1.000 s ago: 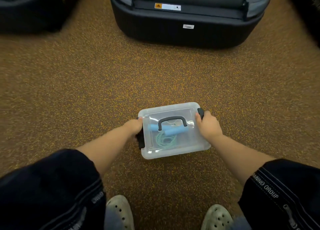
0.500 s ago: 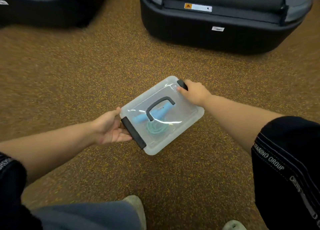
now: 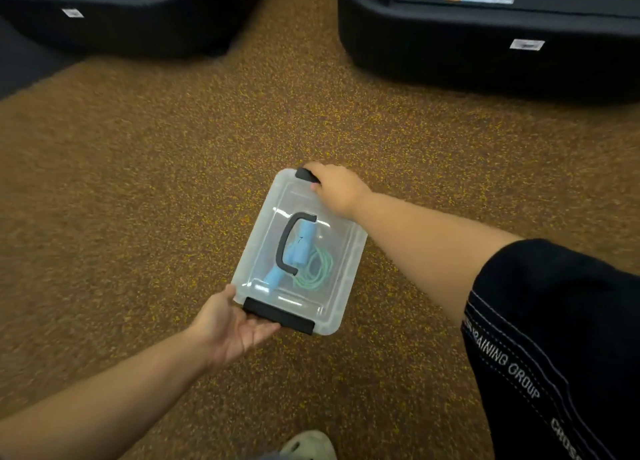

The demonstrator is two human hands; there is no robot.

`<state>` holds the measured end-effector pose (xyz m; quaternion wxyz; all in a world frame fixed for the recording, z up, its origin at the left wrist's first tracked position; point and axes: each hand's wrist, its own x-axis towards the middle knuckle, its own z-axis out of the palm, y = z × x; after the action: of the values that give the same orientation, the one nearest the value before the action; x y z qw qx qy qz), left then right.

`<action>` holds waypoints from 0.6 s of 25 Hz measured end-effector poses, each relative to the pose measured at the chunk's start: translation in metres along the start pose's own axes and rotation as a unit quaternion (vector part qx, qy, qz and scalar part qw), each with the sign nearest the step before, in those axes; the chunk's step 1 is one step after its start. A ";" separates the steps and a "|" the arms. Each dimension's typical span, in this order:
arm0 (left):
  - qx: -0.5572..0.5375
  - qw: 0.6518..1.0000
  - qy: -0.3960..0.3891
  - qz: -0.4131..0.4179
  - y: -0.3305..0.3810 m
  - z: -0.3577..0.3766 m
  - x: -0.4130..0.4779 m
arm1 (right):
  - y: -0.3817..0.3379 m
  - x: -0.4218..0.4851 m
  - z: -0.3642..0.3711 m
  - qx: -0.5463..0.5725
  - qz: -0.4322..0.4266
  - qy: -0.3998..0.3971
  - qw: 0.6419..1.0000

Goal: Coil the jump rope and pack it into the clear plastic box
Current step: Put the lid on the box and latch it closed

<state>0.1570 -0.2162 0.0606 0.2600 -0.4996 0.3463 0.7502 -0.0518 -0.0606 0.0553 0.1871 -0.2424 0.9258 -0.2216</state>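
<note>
While my right hand (image 3: 337,189) presses closed on the far black latch (image 3: 306,174) of the lidded clear plastic box (image 3: 346,248), the near black latch (image 3: 278,315) could be unclipped; my left hand (image 3: 230,324) only cups it, palm up and slack, so the lid might lift. Inside, between both hands, lies the coiled green jump rope with blue handles (image 3: 313,267), over the speckled brown floor (image 3: 138,182).

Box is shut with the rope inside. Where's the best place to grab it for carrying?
Take the black carry handle on the lid of the box, coming from above. It arches over the lid's middle, leaving room for fingers. Both hands are at the end latches.
</note>
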 end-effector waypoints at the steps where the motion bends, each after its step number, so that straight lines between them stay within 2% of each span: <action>1: -0.011 1.000 0.001 0.002 0.000 -0.002 0.001 | -0.002 0.006 0.007 -0.004 -0.006 0.001 1.000; 5: -0.031 0.999 -0.013 0.004 0.005 -0.008 0.010 | 0.002 0.020 0.026 -0.035 -0.006 0.015 0.999; 9: -0.016 1.000 -0.017 0.004 0.006 -0.012 0.019 | 0.011 0.023 0.033 -0.027 -0.024 0.055 0.998; 15: 0.022 1.000 -0.002 0.009 0.005 -0.008 0.018 | 0.016 0.021 0.041 -0.077 -0.037 0.090 0.992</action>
<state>0.1511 -0.2244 0.0429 0.2653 -0.4890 0.3663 0.7459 -0.0562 -0.0726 0.0087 0.0757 -0.2691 0.9437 -0.1769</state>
